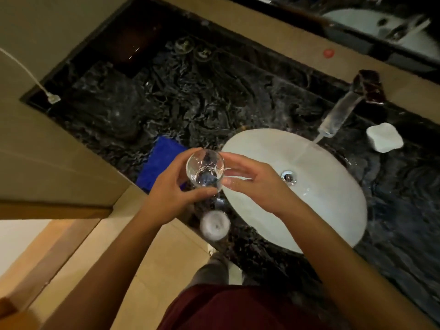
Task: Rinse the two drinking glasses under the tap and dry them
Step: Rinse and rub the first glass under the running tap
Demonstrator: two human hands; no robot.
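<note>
A: Head view, upper part. What stood on your counter?

B: Your tap (342, 113) ran, its stream falling into the white oval basin (333, 210) near the far rim; the drain (288, 177) lay towards the middle. A white soap dish (384, 137) sat on the black marble counter (190, 96) just right of the spout. A blue cloth (158, 160) lay on the counter left of the basin.

A: And your hands?

B: Your left hand (171, 186) grasped a clear drinking glass (205, 168), mouth towards the camera, thumb and fingers curled round its wall. You held it above the basin's left edge, well apart from the stream. Your right hand (252, 181) was released, fingers nearly straight, their tips touching the glass's right side.

A: The other glass?

B: A second glass (215, 225), blurred and pale inside, stood on the counter at the front edge, just below the held one and beside the basin's left rim; neither hand touched it.
</note>
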